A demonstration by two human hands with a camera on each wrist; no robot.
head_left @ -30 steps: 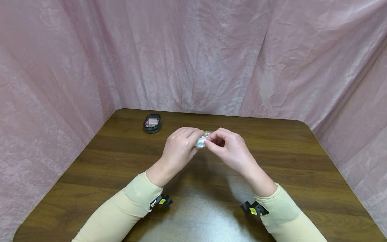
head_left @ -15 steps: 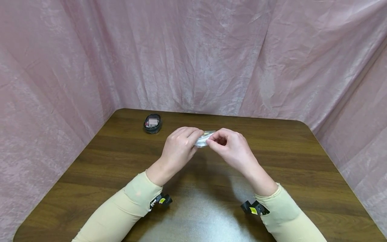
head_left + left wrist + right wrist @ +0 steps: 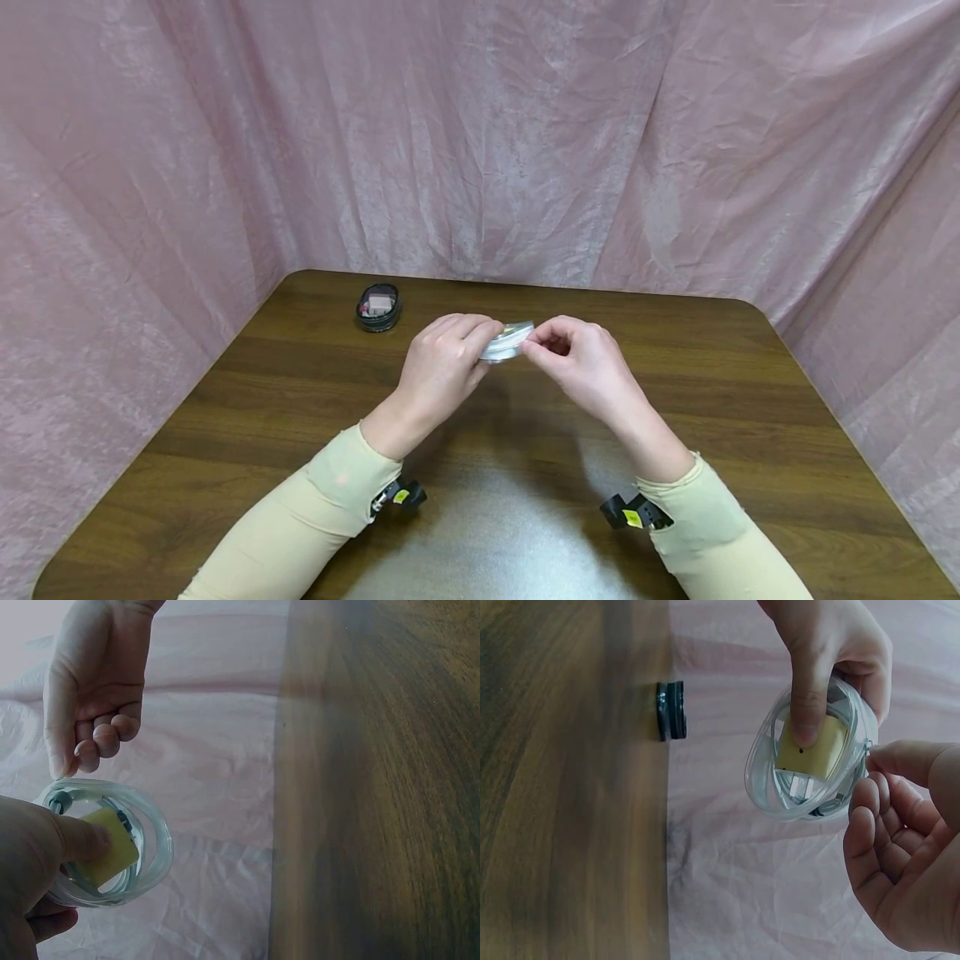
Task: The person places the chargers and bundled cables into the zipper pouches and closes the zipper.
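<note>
A clear oval pouch [image 3: 506, 343] is held up above the table between both hands. Through its see-through wall in the right wrist view show a yellow plug adapter [image 3: 826, 754] with metal prongs and a coiled pale cable. My left hand [image 3: 444, 357] grips the pouch at its left side, the thumb pressed over the yellow adapter [image 3: 120, 859]. At the pouch's rim, the thumb and index finger of my right hand [image 3: 585, 364] pinch a small tab that looks like a zip pull [image 3: 868, 744]; the fingertips mostly cover it. The other right fingers are curled.
A second, black-edged oval pouch [image 3: 378, 307] with a pale plug adapter inside lies at the back left of the brown wooden table [image 3: 697, 375]. Pink curtains [image 3: 480, 150] hang behind the table and along both sides.
My right hand has slid slightly to the right along the pouch's rim, so more of the pouch shows between the hands. The left hand keeps its grip, nearly still.
</note>
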